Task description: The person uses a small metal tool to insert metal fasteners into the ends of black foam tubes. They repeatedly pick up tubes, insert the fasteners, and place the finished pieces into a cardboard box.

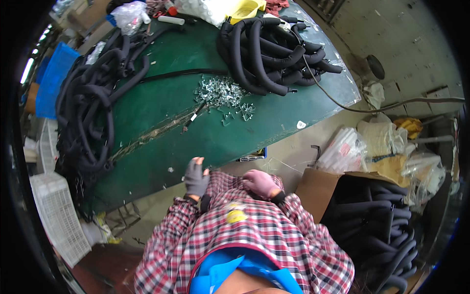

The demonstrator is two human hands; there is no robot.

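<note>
My left hand (pixel 197 179), in a grey glove with bare fingertips, is held at the near edge of the green table (pixel 181 139). Its fingers are apart and nothing shows in them. My right hand (pixel 260 183), in a pink glove, lies on my checked lap with its fingers loosely laid out and nothing visible in it. Beyond both hands, a heap of small shiny clip-like pieces (pixel 220 92) is spread on the tabletop. A thin black-and-white tool (pixel 195 116) lies just in front of that heap.
Black foam-covered tubes (pixel 259 54) are piled at the far right of the table, with more tubes (pixel 88 108) at the left. A cardboard box (pixel 317 191) of black tubes stands right of me. White plastic baskets (pixel 59 215) are at left; a cable (pixel 372 110) hangs off the right side.
</note>
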